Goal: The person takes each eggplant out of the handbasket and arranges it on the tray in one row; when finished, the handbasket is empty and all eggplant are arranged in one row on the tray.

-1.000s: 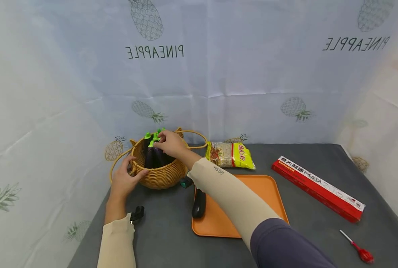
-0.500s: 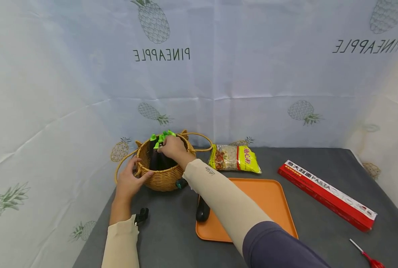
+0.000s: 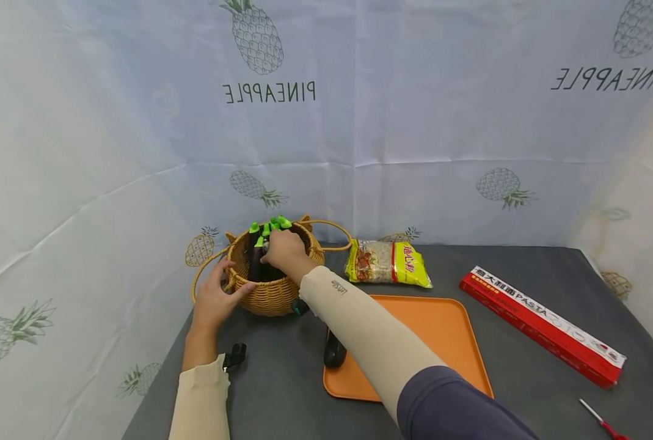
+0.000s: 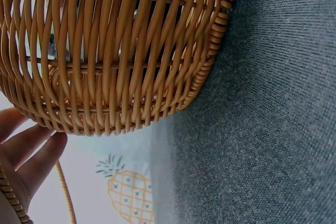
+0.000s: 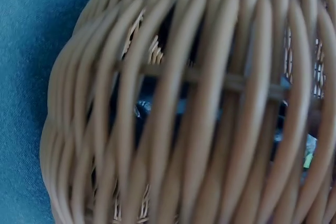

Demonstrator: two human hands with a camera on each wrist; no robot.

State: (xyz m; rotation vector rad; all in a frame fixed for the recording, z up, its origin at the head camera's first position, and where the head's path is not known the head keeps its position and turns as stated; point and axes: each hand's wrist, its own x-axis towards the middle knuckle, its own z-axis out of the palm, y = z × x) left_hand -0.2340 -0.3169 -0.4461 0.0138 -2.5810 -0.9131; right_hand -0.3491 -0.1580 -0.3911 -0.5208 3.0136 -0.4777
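Note:
Several dark eggplants [image 3: 255, 266] with bright green stems stand upright in a round wicker basket [image 3: 271, 299] at the back left. My right hand [image 3: 286, 250] reaches over the front rim and grips one eggplant below its stem; the fingertips are partly hidden. My left hand [image 3: 214, 299] rests against the basket's left front, thumb at the rim, fingers spread along the side. In the left wrist view, straight fingers [image 4: 39, 161] touch the weave [image 4: 115, 51] from outside. Only the basket wall [image 5: 178, 103] fills the right wrist view, with dark shapes behind it.
One more eggplant [image 3: 334, 351] lies at the left edge of an orange tray [image 3: 436, 330], partly behind my right forearm. A yellow pasta bag [image 3: 389, 263] lies behind the tray. Rightward are a red pasta box [image 3: 540, 327] and a red lollipop [image 3: 606, 425]. A pineapple-print cloth hangs behind.
My right hand has moved deeper into the basket, its fingers lower among the eggplants. My left hand stays at the basket. The head view has shifted slightly, so everything sits farther right and lower.

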